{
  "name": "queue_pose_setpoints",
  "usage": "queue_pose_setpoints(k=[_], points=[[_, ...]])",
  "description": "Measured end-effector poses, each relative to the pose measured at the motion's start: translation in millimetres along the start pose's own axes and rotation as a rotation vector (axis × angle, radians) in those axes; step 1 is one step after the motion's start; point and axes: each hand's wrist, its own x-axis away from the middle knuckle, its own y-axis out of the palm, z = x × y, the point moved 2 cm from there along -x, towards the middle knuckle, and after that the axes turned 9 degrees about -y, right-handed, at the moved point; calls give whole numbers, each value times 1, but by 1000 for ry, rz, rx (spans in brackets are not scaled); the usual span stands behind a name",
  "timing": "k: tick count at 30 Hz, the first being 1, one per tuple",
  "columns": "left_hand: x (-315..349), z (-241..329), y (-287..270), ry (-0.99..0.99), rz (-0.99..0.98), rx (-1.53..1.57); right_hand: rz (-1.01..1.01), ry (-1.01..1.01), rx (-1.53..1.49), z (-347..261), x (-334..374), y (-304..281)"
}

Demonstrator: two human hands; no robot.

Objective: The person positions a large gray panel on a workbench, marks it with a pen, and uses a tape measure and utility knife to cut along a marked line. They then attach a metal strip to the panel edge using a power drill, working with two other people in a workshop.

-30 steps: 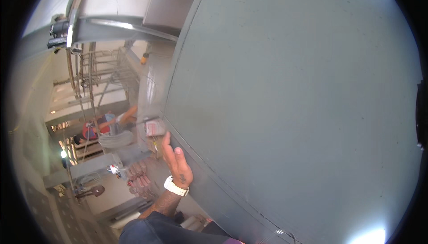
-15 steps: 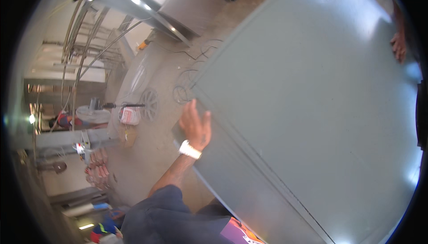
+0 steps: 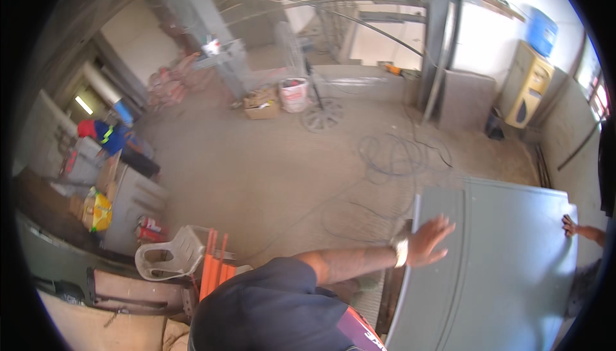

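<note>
A large grey-green flat panel (image 3: 507, 274), like a door leaf with a groove along its near side, fills the lower right. My left hand (image 3: 431, 242), with a pale watch (image 3: 400, 250) at its wrist, is over the panel's left edge strip. Its fingers are spread and grip nothing; I cannot tell whether the palm touches the surface. My right hand is out of view. At the panel's right edge, another person's hand (image 3: 570, 226) rests on it, the forearm entering from the right.
Cable coils (image 3: 394, 155) lie on the floor beyond the panel. A pedestal fan (image 3: 321, 115), a white sack (image 3: 294, 94) and a cardboard box (image 3: 262, 105) stand farther back. To the left are a white plastic chair (image 3: 170, 253), orange bars (image 3: 215, 267) and a bending person (image 3: 115, 142).
My view has swung left and levelled, so the panel now sits lower right. My left hand, near the panel's corner before, is now over its edge strip with fingers spread.
</note>
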Motion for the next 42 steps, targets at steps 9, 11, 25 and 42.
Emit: queue_pose_setpoints(k=[9,11,25,42], points=[[444,-145,-134,-1402,-238,-23,-215,-481,-324,-102,22,-70],[515,-193,-161,-1889,-46,215,-246,-651,-574,-129,28,-36],[526,-352,-186,-1107,-403,70,-1307,811,-1130,-345,109,126],[348,-501,-271,-1313,-252,-16,-1281,750,-1001,-447,50,136]])
